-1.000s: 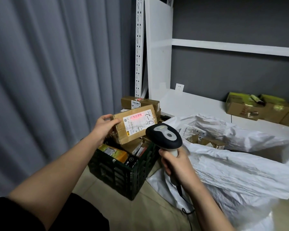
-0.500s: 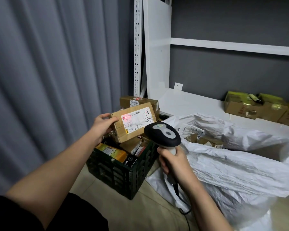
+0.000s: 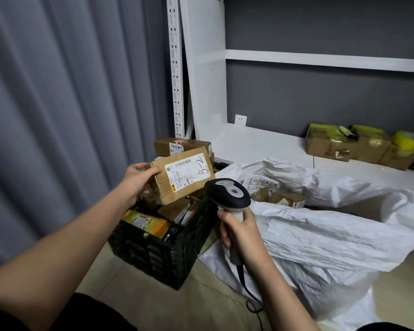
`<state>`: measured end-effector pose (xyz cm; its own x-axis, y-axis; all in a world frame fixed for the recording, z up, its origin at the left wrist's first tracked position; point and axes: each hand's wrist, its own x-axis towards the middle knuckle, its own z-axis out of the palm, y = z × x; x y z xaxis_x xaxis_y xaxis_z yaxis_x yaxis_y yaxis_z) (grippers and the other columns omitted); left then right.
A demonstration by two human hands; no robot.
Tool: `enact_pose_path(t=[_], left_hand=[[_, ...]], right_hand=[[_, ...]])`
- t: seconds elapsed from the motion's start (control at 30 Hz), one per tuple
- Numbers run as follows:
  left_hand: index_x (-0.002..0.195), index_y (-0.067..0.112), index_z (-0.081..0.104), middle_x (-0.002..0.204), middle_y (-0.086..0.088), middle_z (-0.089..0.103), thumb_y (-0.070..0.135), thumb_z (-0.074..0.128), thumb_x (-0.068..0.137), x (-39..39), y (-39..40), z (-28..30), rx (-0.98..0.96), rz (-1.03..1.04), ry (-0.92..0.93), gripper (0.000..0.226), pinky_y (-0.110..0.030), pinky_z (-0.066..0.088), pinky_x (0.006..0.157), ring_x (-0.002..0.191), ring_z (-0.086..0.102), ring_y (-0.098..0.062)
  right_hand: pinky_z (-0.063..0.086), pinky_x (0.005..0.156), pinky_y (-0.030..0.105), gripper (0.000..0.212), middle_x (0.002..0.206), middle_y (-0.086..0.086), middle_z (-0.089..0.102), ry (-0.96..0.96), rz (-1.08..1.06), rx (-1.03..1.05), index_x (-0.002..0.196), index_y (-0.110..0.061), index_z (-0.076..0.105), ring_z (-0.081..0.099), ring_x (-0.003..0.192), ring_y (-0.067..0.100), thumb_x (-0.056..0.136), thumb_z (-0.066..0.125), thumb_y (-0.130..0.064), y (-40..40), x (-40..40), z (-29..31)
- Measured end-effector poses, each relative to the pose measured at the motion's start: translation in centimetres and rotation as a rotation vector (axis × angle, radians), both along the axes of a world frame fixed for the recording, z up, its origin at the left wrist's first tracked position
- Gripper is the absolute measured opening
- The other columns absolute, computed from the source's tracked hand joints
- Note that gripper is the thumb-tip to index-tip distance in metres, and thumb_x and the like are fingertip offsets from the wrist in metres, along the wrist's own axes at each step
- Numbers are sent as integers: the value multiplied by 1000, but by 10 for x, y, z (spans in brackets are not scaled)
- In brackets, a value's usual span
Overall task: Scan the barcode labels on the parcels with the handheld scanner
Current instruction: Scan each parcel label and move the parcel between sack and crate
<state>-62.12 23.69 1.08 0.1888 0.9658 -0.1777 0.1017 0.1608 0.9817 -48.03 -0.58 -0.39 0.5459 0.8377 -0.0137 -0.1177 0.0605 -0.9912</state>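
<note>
My left hand (image 3: pixel 135 181) grips the left end of a brown cardboard parcel (image 3: pixel 184 185) held over the dark green crate (image 3: pixel 163 256). Its white barcode label (image 3: pixel 189 170), marked "5-2" by hand, faces up towards me. My right hand (image 3: pixel 242 231) grips the handle of the black and grey handheld scanner (image 3: pixel 227 193), whose head points at the parcel from the right. No red scan light shows on the label. A dark cable (image 3: pixel 251 299) hangs from the scanner's handle to the floor.
The crate holds several more parcels, one orange box (image 3: pixel 146 223) among them, and another brown box (image 3: pixel 182 145) lies behind. A big white woven sack (image 3: pixel 320 235) with parcels inside sprawls at the right. Taped boxes (image 3: pixel 344 149) sit on the white shelf. Grey curtain at left.
The red scan light that lay on the label in the earlier frames is gone. Parcel and scanner stay in nearly the same place in my hands.
</note>
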Motion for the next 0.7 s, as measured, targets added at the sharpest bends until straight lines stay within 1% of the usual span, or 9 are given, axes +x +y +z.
enact_pose_path(t=[0.07,0.17,0.3,0.37,0.43,0.5,0.6,0.67,0.7], left_hand=[[126,10,52,116,-12,64,20,79,75,22,-2,11,27,-25,13,59,-38,55,87,102,65,-24],[124,8,49,115,-9,60,18,77,77,72,-12,28,121,-74,64,56,-36,57,76,93,63,-20],[111,15,46,117,-8,58,22,80,72,153,-33,36,290,-131,195,53,-33,48,89,107,57,-22],[107,16,45,118,-8,54,26,83,69,190,-45,30,392,-187,307,55,-30,44,89,110,53,-23],[114,13,45,120,-8,49,31,82,70,226,-55,20,498,-257,459,60,-30,42,84,109,52,-24],[121,12,42,123,-9,44,34,79,73,256,-67,5,619,-331,621,64,-33,43,78,107,55,-27],[124,12,38,124,-14,41,37,75,79,285,-77,-23,788,-383,830,63,-36,46,69,101,59,-34],[127,14,38,124,-17,39,41,72,81,298,-79,-41,821,-396,924,64,-38,49,70,103,57,-34],[130,14,37,127,-17,37,42,70,83,301,-79,-46,784,-399,946,64,-39,50,73,106,55,-34]], right_hand=[[32,41,26,14,50,5,46,46,-74,-2,99,-9,49,38,38,16,93,62,-12,1,13,-2],[30,39,24,16,48,2,46,99,-187,3,101,-10,48,37,36,15,93,61,-13,-1,45,2],[27,38,22,15,47,4,43,127,-307,64,93,-13,45,34,34,15,94,59,-9,-10,98,17],[26,39,23,19,49,6,42,141,-376,71,87,-18,43,33,35,15,95,58,-8,-20,119,22],[26,40,23,20,51,6,43,163,-430,74,88,-21,43,33,37,14,95,58,-9,-30,138,23],[27,38,23,17,50,4,44,178,-452,68,91,-17,44,34,36,14,94,59,-11,-37,153,19],[26,37,23,17,51,7,42,154,-473,60,90,-12,43,33,37,15,94,59,-9,-41,166,7],[27,38,25,15,51,8,41,126,-464,53,91,-8,45,32,38,17,94,59,-9,-40,170,-1],[27,38,26,15,50,8,42,123,-454,45,92,-8,45,32,38,17,93,60,-10,-39,169,-4]])
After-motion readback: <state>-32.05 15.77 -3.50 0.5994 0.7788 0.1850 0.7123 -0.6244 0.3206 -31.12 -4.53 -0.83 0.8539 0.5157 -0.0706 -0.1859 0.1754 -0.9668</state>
